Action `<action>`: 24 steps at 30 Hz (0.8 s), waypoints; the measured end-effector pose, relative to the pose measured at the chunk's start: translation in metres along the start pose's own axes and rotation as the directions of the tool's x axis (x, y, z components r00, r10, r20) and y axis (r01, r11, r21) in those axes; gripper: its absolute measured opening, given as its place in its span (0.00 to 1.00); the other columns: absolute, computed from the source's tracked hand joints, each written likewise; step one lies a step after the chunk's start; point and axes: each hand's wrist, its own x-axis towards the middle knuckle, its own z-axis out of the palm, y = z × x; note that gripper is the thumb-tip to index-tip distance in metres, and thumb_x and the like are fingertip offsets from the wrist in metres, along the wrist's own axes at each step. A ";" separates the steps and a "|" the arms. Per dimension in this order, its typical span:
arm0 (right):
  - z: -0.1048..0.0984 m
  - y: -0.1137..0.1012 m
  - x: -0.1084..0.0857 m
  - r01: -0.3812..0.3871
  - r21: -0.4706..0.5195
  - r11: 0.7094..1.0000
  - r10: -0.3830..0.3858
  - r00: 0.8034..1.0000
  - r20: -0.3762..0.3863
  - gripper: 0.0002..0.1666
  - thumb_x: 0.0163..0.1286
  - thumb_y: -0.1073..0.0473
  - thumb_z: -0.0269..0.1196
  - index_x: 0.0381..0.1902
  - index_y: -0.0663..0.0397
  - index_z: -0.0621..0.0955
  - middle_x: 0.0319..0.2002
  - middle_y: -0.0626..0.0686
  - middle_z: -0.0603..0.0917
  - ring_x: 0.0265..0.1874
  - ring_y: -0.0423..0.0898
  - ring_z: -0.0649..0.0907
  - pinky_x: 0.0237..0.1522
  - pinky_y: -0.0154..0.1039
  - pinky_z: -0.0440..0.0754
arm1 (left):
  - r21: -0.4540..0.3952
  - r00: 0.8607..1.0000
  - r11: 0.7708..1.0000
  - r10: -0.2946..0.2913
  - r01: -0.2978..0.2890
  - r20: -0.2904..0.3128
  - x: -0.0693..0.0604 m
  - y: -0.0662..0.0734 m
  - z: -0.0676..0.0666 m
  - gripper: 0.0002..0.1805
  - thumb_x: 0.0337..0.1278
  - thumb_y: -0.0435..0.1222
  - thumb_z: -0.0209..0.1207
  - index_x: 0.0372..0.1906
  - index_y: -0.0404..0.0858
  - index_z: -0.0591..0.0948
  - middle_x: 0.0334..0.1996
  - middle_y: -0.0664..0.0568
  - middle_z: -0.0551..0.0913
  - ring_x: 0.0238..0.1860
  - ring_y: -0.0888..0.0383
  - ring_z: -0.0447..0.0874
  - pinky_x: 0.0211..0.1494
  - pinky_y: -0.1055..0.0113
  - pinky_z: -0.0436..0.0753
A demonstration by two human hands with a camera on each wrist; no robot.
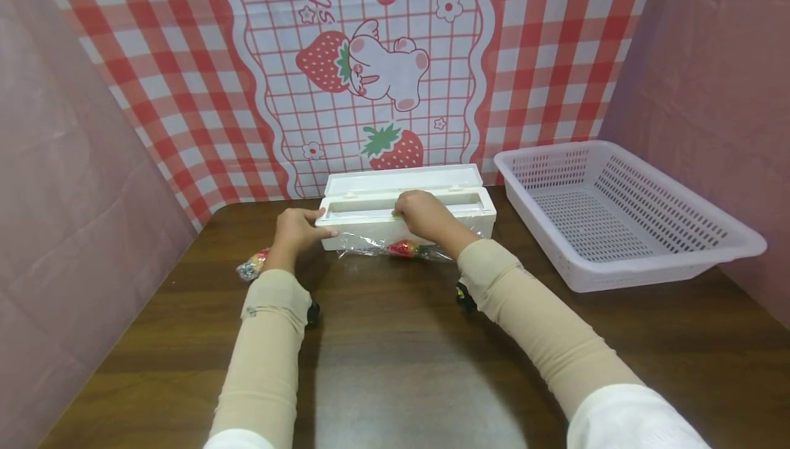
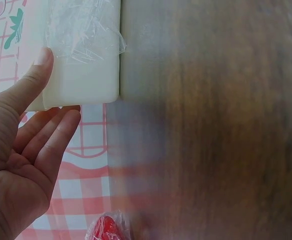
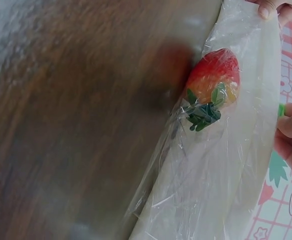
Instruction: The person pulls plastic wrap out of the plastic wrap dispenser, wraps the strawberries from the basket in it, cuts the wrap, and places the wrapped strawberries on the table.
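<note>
A white cling film dispenser (image 1: 407,229) stands near the back of the table, its lid (image 1: 401,178) raised. My left hand (image 1: 296,229) grips its left end; in the left wrist view the thumb lies on the front face and the fingers (image 2: 58,137) reach behind. My right hand (image 1: 426,214) pinches a small green piece (image 3: 281,110) at the dispenser's top edge, probably its cutter slide. Clear film (image 1: 364,243) drapes down the front around a red and yellow strawberry (image 3: 213,77) with green leaves. How the film passes under the right hand is hidden.
Left of the dispenser lies a film-wrapped strawberry (image 1: 253,265), partly hidden by my left wrist. A white slotted plastic basket (image 1: 586,264) stands to the right. A checked strawberry-print cloth (image 1: 234,106) hangs directly behind the dispenser, with pink cloth at both sides.
</note>
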 end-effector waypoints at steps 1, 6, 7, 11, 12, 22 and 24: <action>0.000 0.000 0.000 0.005 -0.002 1.000 -0.005 1.000 -0.003 0.07 0.63 0.72 0.62 0.32 0.62 0.87 0.32 0.56 0.86 0.37 0.53 0.85 0.49 0.44 0.81 | 0.001 1.000 1.000 0.000 0.000 0.000 0.000 0.000 0.000 0.35 0.39 0.44 0.77 0.57 0.35 0.80 0.52 0.38 0.82 0.54 0.45 0.80 0.58 0.56 0.77; 0.000 0.001 -0.001 0.011 -0.007 1.000 -0.011 1.000 -0.005 0.07 0.62 0.73 0.62 0.32 0.62 0.87 0.32 0.56 0.86 0.37 0.53 0.85 0.49 0.44 0.81 | 0.002 1.000 1.000 0.001 -0.001 -0.003 0.001 -0.001 0.000 0.35 0.39 0.44 0.77 0.56 0.36 0.80 0.52 0.39 0.82 0.54 0.46 0.80 0.59 0.56 0.77; 0.000 0.002 -0.002 0.010 -0.008 1.000 -0.011 1.000 -0.006 0.07 0.62 0.73 0.62 0.33 0.62 0.87 0.32 0.56 0.86 0.37 0.53 0.85 0.49 0.43 0.81 | 0.002 1.000 1.000 0.000 0.000 -0.003 0.001 -0.001 0.000 0.35 0.39 0.44 0.77 0.56 0.36 0.80 0.52 0.39 0.82 0.53 0.46 0.80 0.58 0.56 0.77; -0.001 0.002 -0.003 0.010 -0.013 1.000 -0.010 1.000 -0.010 0.07 0.62 0.73 0.62 0.33 0.62 0.87 0.32 0.56 0.86 0.37 0.53 0.85 0.49 0.44 0.82 | -0.010 1.000 1.000 -0.005 0.005 0.000 0.000 -0.001 0.000 0.35 0.39 0.43 0.77 0.56 0.36 0.80 0.52 0.39 0.82 0.54 0.46 0.80 0.58 0.56 0.77; -0.001 0.002 -0.004 0.013 -0.014 1.000 -0.013 1.000 -0.013 0.07 0.62 0.73 0.62 0.33 0.62 0.87 0.32 0.56 0.86 0.37 0.53 0.85 0.48 0.44 0.82 | -0.013 1.000 1.000 -0.008 0.008 0.002 0.000 0.000 -0.001 0.35 0.39 0.43 0.77 0.56 0.36 0.80 0.52 0.39 0.82 0.54 0.46 0.80 0.59 0.56 0.77; 0.001 0.004 -0.005 0.018 -0.007 1.000 -0.018 1.000 -0.019 0.08 0.62 0.73 0.61 0.34 0.63 0.87 0.32 0.56 0.86 0.36 0.53 0.85 0.49 0.44 0.82 | -0.007 1.000 1.000 -0.014 0.014 0.008 0.000 -0.001 -0.002 0.35 0.39 0.43 0.77 0.57 0.36 0.80 0.54 0.38 0.81 0.55 0.45 0.79 0.59 0.56 0.77; 0.001 0.005 -0.006 0.010 -0.005 1.000 -0.010 1.000 -0.018 0.08 0.62 0.73 0.62 0.34 0.63 0.87 0.32 0.56 0.86 0.37 0.53 0.85 0.49 0.44 0.81 | 0.004 1.000 1.000 -0.006 0.006 0.007 0.000 -0.001 -0.001 0.35 0.39 0.43 0.77 0.57 0.36 0.80 0.53 0.38 0.81 0.55 0.45 0.79 0.59 0.56 0.77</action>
